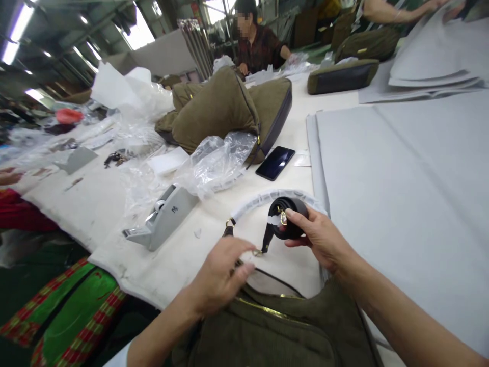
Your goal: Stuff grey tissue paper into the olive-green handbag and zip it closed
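Observation:
My right hand [319, 237] is shut on a coiled black leather strap [287, 218], which has a gold clasp [282, 218] at its side. My left hand [217, 275] hovers to the left, its fingertips close to a small gold clip [257, 252] on the strap's loose end. A curved handle wrapped in white foam [267, 200] arcs behind the coil, ending in a gold ring [229, 222]. Below both hands lies an olive corduroy bag [267, 331] with a gold zip [267, 312].
A grey tape dispenser [162, 216], a black phone [275, 163] and clear plastic wrap [217, 165] lie on the white padded table [95, 214]. Grey felt [405, 178] lies to the right. Further olive bags [221, 109] stand beyond, with a co-worker [260, 51] at the far side.

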Motion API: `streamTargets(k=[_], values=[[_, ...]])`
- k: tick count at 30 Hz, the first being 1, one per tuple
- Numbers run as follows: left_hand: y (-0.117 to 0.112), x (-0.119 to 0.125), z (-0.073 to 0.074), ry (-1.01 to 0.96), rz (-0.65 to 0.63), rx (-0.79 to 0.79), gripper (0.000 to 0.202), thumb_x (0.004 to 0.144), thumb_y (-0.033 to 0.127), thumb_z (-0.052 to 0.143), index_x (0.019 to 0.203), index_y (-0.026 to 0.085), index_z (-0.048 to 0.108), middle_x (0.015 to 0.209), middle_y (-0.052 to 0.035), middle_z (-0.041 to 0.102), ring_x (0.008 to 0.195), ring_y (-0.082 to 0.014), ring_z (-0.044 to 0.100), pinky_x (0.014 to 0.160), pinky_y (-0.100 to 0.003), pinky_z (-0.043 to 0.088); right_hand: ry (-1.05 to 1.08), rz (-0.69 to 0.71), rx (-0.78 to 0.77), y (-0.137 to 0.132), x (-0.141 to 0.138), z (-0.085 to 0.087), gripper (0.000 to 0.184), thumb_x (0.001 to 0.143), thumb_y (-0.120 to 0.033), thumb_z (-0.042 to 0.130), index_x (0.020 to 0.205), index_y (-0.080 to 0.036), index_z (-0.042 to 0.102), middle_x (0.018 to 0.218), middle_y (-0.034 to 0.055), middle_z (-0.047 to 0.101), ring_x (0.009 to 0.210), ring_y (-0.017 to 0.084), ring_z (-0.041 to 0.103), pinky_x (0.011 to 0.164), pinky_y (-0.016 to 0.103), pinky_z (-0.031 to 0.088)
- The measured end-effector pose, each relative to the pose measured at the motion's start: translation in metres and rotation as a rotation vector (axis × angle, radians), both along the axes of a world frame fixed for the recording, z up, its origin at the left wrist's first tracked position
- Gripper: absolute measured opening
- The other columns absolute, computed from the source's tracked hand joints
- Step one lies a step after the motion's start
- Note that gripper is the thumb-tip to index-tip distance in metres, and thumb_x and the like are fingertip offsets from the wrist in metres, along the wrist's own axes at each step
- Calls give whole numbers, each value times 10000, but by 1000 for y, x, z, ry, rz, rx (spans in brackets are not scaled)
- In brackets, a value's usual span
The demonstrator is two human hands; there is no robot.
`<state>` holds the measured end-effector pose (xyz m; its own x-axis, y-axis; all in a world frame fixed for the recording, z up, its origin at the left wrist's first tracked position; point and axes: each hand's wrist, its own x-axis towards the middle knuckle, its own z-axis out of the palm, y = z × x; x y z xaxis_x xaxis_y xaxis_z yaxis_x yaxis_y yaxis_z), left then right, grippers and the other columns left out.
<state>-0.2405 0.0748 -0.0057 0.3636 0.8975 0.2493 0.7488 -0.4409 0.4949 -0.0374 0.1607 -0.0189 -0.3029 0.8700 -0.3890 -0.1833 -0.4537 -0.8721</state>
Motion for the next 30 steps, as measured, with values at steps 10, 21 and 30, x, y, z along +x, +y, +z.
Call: streamTargets(k=[10, 21, 30], values=[[-52, -38, -6, 138, -185, 347, 250, 932, 231, 399, 728, 147, 516, 622, -40, 501, 657, -164, 486, 657, -341, 472, -371, 150, 2, 17, -2, -74, 343, 749, -338, 607, 1049, -192, 525, 919, 75, 624, 710, 216, 645, 461, 316, 554], [-47, -25, -21, 227, -290, 252, 463, 957, 324, 321, 547, 164, 464, 511, -10, 371, 530, -147, 335, 519, -302, 244, -930, 315, 551, 19, -28, -62, 278, 840, -301, 529, 1035, -106, 559, 971, 147, 604, 910, 261, 567, 817, 382, 433], [65, -80, 20, 331, -541, 427, 285, 898, 344, 437, 684, 186, 539, 622, -7, 501, 580, -146, 453, 591, -255, 345, -734, 148, 925, 5, -28, -20, 299, 880, -259, 484, 1152, -150, 546, 1118, 93, 602, 1048, 192, 544, 918, 307, 439]])
